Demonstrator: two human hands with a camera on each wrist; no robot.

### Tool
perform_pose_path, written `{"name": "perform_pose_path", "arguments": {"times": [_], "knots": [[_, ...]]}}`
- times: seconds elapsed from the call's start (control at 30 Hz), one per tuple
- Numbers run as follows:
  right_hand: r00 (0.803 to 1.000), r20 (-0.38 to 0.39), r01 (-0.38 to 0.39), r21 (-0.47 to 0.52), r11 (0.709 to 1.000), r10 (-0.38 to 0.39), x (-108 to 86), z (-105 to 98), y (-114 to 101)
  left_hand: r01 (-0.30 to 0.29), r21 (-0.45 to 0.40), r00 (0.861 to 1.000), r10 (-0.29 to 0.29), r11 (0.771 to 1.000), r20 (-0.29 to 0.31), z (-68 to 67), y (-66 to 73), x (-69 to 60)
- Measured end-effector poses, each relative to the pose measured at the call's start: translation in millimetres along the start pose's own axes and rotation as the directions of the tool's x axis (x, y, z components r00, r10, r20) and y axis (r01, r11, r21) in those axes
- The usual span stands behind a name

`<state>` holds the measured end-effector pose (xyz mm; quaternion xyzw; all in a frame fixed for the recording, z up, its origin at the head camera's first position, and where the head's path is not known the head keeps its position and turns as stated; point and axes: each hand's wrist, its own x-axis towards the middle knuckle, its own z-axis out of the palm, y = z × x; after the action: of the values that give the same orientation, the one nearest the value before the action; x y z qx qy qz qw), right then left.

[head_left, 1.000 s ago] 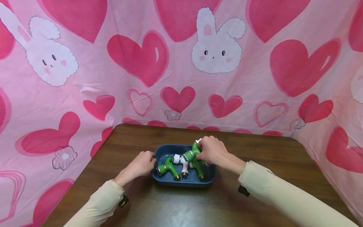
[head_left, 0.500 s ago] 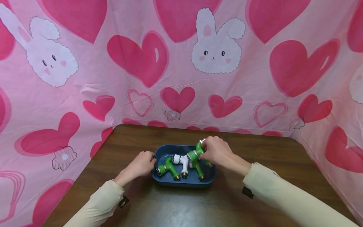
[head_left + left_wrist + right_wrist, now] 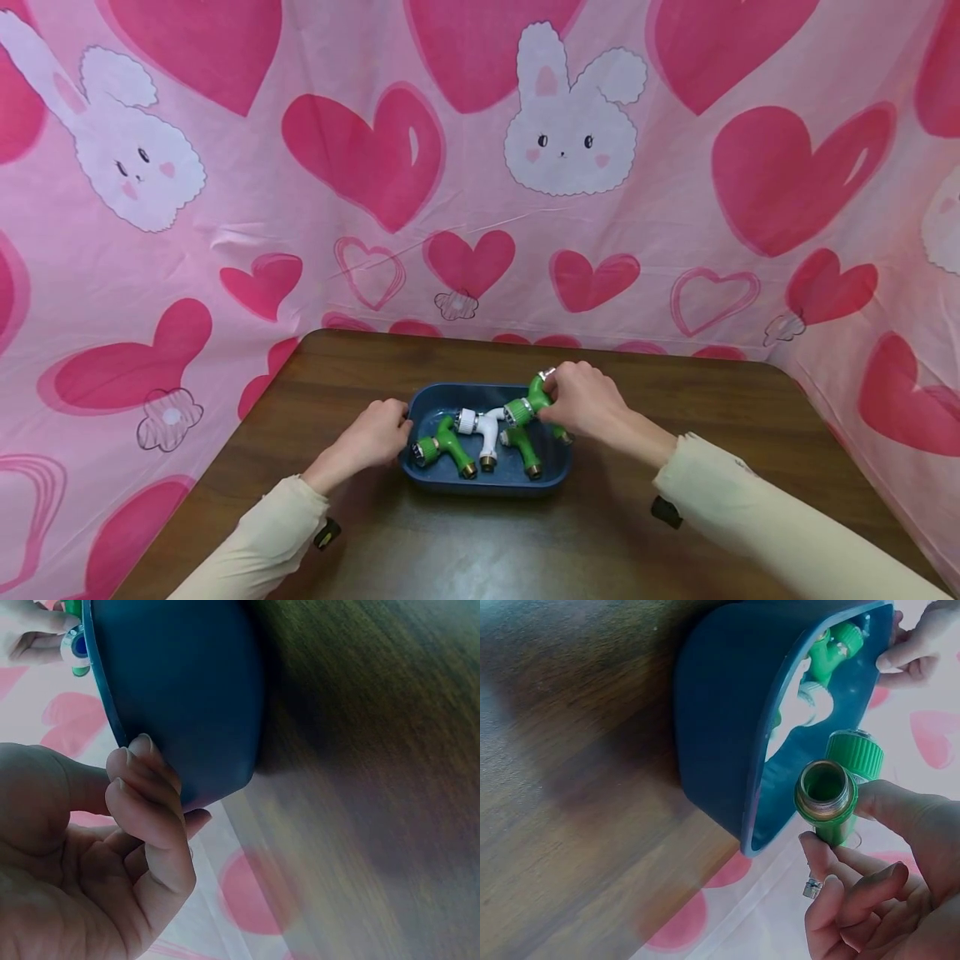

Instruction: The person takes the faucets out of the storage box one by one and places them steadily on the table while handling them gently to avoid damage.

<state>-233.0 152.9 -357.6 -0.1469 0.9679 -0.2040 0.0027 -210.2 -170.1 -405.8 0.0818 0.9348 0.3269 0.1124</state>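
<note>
My right hand (image 3: 588,402) pinches a green tap (image 3: 527,405) over the right part of the blue bin; in the right wrist view thumb and fingers grip the green tap (image 3: 826,796) by its body, threaded end facing the camera. The left hand (image 3: 377,432) holds the blue bin (image 3: 487,490) at its left end; the left wrist view shows its fingers curled at the rim of the bin (image 3: 180,690). Inside lie a green tap (image 3: 447,446) at left, a white tap (image 3: 487,437) in the middle and another green tap (image 3: 527,454) right of it.
Another green piece (image 3: 561,433) shows at the bin's right end, partly hidden. The brown wooden table (image 3: 450,550) surrounds the bin. Behind it hangs a pink cloth (image 3: 480,208) with hearts and rabbits.
The right hand has moved a little to the right with the green tap, uncovering more of the white tap. My left hand has stayed at the bin's left end.
</note>
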Motion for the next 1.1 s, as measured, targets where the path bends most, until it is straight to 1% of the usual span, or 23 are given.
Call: {"name": "perform_pose_path", "arguments": {"times": [0.2,0.23,0.43,0.47,0.87,1.1], "knots": [[1.0,-0.008,0.002,-0.012,1.0,-0.002,-1.6,-0.9,7.9,-0.016,0.015,1.0,0.016,1.0,-0.012,0.5,0.0,1.7],[1.0,-0.01,0.001,-0.014,1.0,-0.001,-1.9,-1.2,8.9,-0.028,0.028,0.999,0.029,0.999,-0.021,0.2,0.0,2.0],[1.0,-0.019,-0.023,-0.005,1.0,0.023,-2.8,-3.0,12.9,-0.056,0.082,0.996,0.062,0.995,-0.061,0.0,-0.5,6.0],[1.0,-0.02,-0.023,-0.001,1.0,0.023,-3.0,-3.6,13.4,-0.05,0.076,0.997,0.054,0.996,-0.058,0.2,-0.4,6.6],[0.999,-0.027,-0.022,0.022,1.0,0.022,-3.6,-7.7,21.4,-0.047,0.074,0.997,0.051,0.996,-0.057,-0.4,-0.9,7.3],[0.999,-0.026,-0.038,0.03,0.999,0.039,-6.2,-7.4,25.4,-0.029,0.058,0.999,0.031,0.998,-0.038,-0.4,-1.0,8.2]]}}
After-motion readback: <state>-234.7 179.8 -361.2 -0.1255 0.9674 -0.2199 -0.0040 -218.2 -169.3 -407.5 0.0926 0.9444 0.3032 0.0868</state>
